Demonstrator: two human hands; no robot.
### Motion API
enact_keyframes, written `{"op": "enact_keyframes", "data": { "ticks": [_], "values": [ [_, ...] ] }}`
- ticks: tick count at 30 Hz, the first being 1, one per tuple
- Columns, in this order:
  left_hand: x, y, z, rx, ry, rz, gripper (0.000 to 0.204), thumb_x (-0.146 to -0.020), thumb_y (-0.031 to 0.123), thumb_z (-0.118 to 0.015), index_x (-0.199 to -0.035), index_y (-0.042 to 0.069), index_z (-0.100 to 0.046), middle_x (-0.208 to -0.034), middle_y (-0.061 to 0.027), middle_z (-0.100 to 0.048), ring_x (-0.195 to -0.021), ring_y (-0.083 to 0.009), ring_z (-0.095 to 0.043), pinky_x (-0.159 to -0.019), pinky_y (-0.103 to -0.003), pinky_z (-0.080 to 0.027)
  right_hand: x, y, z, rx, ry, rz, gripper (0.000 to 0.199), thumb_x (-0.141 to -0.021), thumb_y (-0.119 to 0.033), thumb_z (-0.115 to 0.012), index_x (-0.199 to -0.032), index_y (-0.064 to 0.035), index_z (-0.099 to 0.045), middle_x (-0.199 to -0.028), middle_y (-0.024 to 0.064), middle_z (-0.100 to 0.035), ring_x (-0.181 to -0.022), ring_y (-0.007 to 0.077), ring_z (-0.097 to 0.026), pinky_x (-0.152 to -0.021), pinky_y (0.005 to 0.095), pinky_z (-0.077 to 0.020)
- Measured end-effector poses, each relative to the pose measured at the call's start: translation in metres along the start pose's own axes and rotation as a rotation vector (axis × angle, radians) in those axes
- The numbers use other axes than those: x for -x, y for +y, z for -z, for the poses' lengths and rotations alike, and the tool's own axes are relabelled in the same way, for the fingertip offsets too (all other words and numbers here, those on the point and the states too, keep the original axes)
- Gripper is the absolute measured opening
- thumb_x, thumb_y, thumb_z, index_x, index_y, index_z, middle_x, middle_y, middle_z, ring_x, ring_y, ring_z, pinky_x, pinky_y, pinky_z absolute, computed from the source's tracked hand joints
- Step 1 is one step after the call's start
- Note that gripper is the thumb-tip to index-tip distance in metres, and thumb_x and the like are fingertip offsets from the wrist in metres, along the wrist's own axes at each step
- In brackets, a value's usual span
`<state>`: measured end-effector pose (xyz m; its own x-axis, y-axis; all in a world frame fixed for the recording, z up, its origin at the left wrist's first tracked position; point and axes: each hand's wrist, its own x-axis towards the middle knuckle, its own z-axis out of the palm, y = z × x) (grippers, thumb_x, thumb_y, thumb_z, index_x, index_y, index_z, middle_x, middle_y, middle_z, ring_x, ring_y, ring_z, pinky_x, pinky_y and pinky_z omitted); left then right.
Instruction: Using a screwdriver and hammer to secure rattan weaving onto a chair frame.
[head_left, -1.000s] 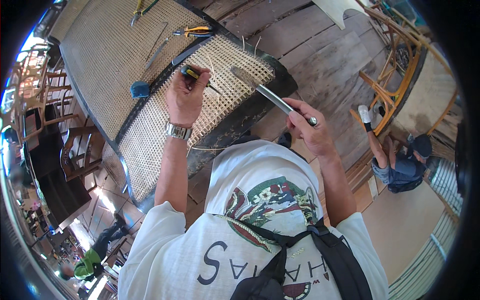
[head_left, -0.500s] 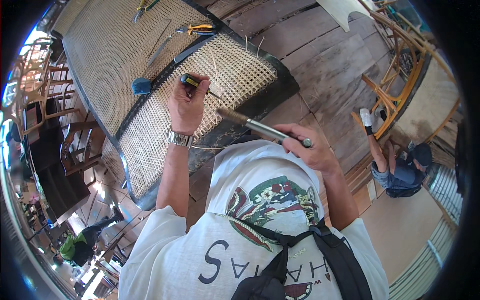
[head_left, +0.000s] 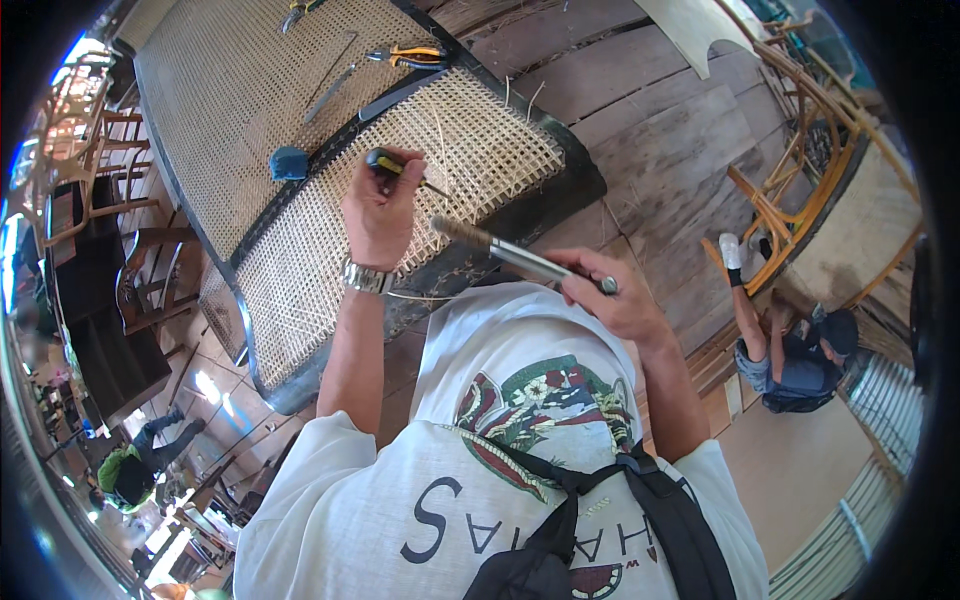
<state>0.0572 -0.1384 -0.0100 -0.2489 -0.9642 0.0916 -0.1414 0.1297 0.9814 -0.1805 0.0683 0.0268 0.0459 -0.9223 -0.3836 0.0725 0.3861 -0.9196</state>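
My left hand [head_left: 378, 222], with a metal watch at the wrist, is closed around a screwdriver [head_left: 384, 160] with a black and yellow handle. Its thin shaft points right, close over the woven cane panel [head_left: 290, 285] in its dark frame; whether the tip touches the cane I cannot tell. A silver metal rod [head_left: 530, 261] with a brown, rusty-looking far end is gripped in my right hand [head_left: 622, 300]. That brown end hovers just below the screwdriver's tip, apart from it, near the panel's front edge.
On the cane lie yellow-handled pliers [head_left: 408, 56], a dark flat blade [head_left: 402, 95], a narrow metal blade [head_left: 328, 94], a blue lump [head_left: 288, 163] and another plier-like tool [head_left: 297, 15]. Wooden chair frames stand left and right. A person [head_left: 790, 355] sits low at the right.
The view has shifted slightly, so the panel and tools appear a little further right and down. Both hands keep their holds. A person at the far lower left has moved.
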Motion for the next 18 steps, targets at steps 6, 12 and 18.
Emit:
{"op": "enact_keyframes", "data": {
  "ticks": [6,12,18],
  "values": [
    [-0.016,-0.002,0.031,0.198,0.176,0.023,0.012,-0.096,0.007,-0.07,-0.105,0.004,-0.062,-0.101,-0.0075,-0.074,-0.092,-0.0135,-0.07,-0.084,-0.027,-0.056,0.02,-0.001,0.014,-0.089,0.039,-0.059,0.036,-0.099,-0.006,-0.055,-0.134,0.0015,-0.058,-0.087,0.0005,-0.063,-0.07,0.0019,-0.051,-0.057,0.0166,-0.0382],
    [-0.019,-0.021,0.019,0.199,0.141,0.098,0.014,-0.095,0.01,-0.071,-0.104,0.004,-0.062,-0.099,-0.0062,-0.074,-0.088,-0.0111,-0.069,-0.08,-0.025,-0.055,0.004,-0.003,0.005,-0.042,0.043,-0.086,0.036,-0.098,-0.006,-0.056,-0.134,0.0009,-0.058,-0.087,0.0005,-0.063,-0.069,0.0014,-0.05,-0.056,0.0168,-0.0369],
    [-0.018,-0.026,0.004,-0.038,0.106,0.045,0.017,-0.094,0.017,-0.074,-0.103,0.006,-0.066,-0.088,0.0001,-0.072,-0.077,-0.0051,-0.063,-0.07,-0.024,-0.051,-0.029,-0.011,-0.009,0.065,-0.097,-0.069,0.036,-0.099,-0.01,-0.059,-0.133,0.0007,-0.059,-0.089,-0.0006,-0.063,-0.08,0.006,-0.056,-0.072,0.0218,-0.0459]
  ]
}}
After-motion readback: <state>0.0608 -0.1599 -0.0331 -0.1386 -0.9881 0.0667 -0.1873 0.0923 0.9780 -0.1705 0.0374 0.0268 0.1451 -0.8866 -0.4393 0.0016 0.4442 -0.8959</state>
